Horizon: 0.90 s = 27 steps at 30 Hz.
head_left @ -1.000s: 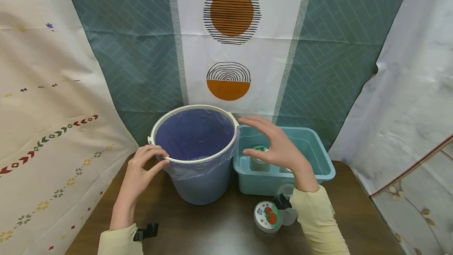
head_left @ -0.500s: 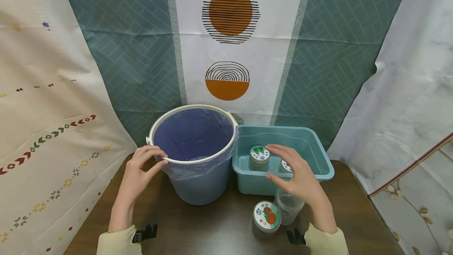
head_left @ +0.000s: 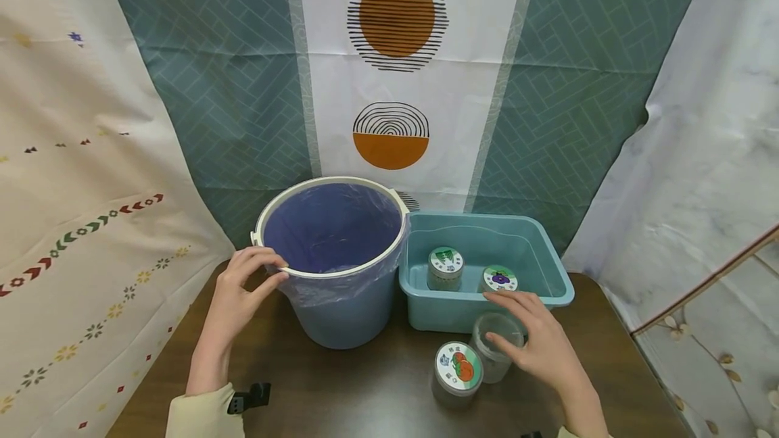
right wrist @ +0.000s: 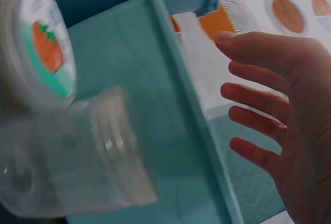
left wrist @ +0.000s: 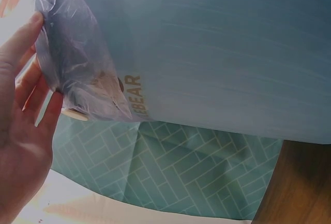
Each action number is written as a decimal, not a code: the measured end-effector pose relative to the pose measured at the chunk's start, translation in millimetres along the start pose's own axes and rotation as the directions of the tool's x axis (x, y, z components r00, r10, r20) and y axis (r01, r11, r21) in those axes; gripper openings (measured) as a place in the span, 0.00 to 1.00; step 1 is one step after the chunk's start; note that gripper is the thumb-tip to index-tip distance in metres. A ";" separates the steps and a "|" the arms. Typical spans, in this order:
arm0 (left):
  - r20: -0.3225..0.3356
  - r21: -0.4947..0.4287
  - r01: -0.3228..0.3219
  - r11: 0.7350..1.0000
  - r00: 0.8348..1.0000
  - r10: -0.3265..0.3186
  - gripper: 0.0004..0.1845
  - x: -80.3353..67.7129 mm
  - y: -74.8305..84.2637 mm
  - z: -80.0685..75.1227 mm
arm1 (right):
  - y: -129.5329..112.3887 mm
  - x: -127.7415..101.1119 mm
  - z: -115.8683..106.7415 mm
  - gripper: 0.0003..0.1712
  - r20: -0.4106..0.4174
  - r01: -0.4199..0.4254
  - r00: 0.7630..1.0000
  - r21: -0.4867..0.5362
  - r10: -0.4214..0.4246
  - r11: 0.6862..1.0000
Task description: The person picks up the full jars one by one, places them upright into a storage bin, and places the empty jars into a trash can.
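Note:
A blue bucket (head_left: 347, 316) with a white rim and a thin plastic liner (left wrist: 77, 63) stands on the dark table (head_left: 365, 397). My left hand (head_left: 274, 270) grips its near-left rim, fingers over the edge and thumb beneath. In the left wrist view, my left hand (left wrist: 20, 131) lies against the liner and the bucket wall (left wrist: 217, 53). My right hand (head_left: 493, 318) is open with spread fingers beside a clear lidless jar (head_left: 494, 357). In the right wrist view a gap separates my right hand (right wrist: 279, 115) from that clear jar (right wrist: 67, 157).
A teal bin (head_left: 444, 316) right of the bucket holds two lidded jars (head_left: 445, 268) (head_left: 500, 280). A jar with a tomato-label lid (head_left: 458, 370) stands left of the clear one. Patterned cloth hangs behind and on both sides.
My right hand has drawn back from above the bin toward me and come down beside the clear jar. My left hand has stayed on the bucket rim.

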<state>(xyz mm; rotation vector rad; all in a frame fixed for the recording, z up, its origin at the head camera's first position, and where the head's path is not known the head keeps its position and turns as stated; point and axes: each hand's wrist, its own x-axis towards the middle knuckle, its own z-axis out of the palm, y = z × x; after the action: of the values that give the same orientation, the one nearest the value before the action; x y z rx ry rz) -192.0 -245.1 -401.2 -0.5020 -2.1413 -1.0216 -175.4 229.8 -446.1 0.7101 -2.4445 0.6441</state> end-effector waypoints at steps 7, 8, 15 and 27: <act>0.001 0.005 0.000 1.000 1.000 0.000 0.18 0.3 0.3 1.4 | 10.4 -8.7 8.5 0.35 0.029 0.035 0.999 -0.053 -0.033 0.998; 0.004 0.007 -0.001 1.000 1.000 0.001 0.18 0.5 0.5 1.5 | 10.5 -9.3 8.4 0.34 0.017 0.046 0.999 -0.051 -0.045 0.998; 0.009 0.013 -0.006 1.000 1.000 0.006 0.19 0.0 -0.8 1.6 | 13.1 -12.4 11.8 0.34 0.033 0.060 0.998 -0.083 -0.058 0.995; 0.001 0.005 -0.013 1.000 1.000 0.013 0.19 -1.3 -1.2 1.7 | 28.9 -24.6 38.7 0.33 0.135 -0.022 0.990 -0.073 0.032 0.997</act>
<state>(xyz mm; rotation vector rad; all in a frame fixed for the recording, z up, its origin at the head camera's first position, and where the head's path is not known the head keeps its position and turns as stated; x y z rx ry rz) -192.6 -244.6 -403.6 -0.5135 -2.1386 -1.0092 -187.4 238.4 -498.2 0.7149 -2.5918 0.5312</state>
